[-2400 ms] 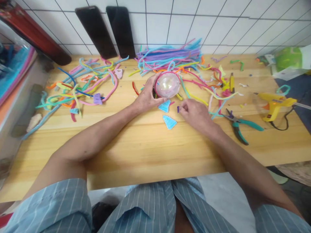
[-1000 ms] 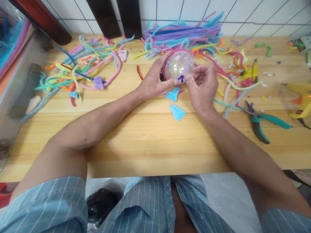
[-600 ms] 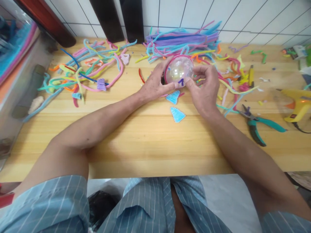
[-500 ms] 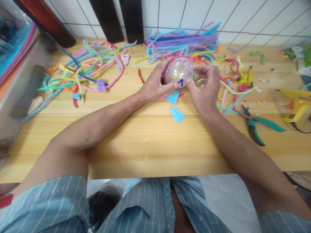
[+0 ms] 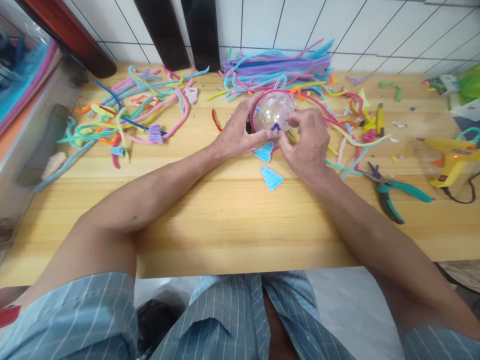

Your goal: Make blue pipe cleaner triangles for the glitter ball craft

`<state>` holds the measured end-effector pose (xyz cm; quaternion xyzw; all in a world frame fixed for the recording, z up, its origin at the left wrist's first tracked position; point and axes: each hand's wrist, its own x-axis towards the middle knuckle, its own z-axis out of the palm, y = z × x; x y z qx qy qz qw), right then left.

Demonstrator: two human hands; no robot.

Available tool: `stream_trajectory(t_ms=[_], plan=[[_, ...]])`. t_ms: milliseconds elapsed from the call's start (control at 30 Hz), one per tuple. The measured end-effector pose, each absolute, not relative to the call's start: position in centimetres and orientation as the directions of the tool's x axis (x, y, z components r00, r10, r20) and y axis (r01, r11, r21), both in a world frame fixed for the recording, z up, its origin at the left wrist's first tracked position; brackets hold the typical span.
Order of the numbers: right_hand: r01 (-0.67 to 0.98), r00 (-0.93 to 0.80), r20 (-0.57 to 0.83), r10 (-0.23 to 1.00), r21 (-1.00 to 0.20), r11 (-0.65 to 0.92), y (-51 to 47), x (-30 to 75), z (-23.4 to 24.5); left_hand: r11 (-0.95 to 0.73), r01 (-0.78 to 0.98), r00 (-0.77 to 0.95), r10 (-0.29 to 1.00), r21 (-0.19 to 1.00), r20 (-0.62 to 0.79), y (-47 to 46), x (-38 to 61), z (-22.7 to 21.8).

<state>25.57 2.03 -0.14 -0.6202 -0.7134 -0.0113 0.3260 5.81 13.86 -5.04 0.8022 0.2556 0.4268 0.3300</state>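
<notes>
A clear, shiny plastic ball (image 5: 272,106) with a pink pipe-cleaner ring round its edge is held at the back middle of the table. My left hand (image 5: 239,125) is closed round its left side, thumb along the front. A small bent purple pipe-cleaner piece (image 5: 276,127) sits on the ball's lower front, by the left thumb tip. At the lower right of the ball, my right hand (image 5: 309,142) has its fingers curled and thumb close to the purple piece; what they grip is hidden. One blue fan-shaped piece (image 5: 264,151) lies just under the ball, another (image 5: 272,178) nearer me.
Loose pipe cleaners (image 5: 138,110) spread on the left, with a thick bundle (image 5: 277,67) against the tiled wall. To the right lie pliers (image 5: 386,192), a yellow cutter (image 5: 380,120), scraps and a yellow glue gun (image 5: 450,157). A bin (image 5: 41,125) stands at the left edge.
My right hand has drawn its fingers in from the ball's right side, curling them lower near its front. The ball stays in my left hand. The view has shifted slightly.
</notes>
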Motion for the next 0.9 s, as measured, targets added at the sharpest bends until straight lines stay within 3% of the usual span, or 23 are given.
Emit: stream_trajectory(t_ms=[300,633,900], plan=[[0.918,-0.014,0.434,0.901,-0.352,0.184,2.0,25.4,-0.3,-0.647,0.161,0.514,0.699,0.745,0.496,13.4,5.7,-4.6],[0.758,0.027,0.611,0.791,-0.529,0.382,3.7,26.2,-3.1,-0.729,0.168,0.553,0.627,0.664,0.548,14.2,5.1,-5.8],[0.739,0.140,0.647,0.749,-0.572,0.356,3.9,26.0,-2.4,-0.720,0.116,0.546,0.622,0.684,0.562,14.2,5.1,-5.9]])
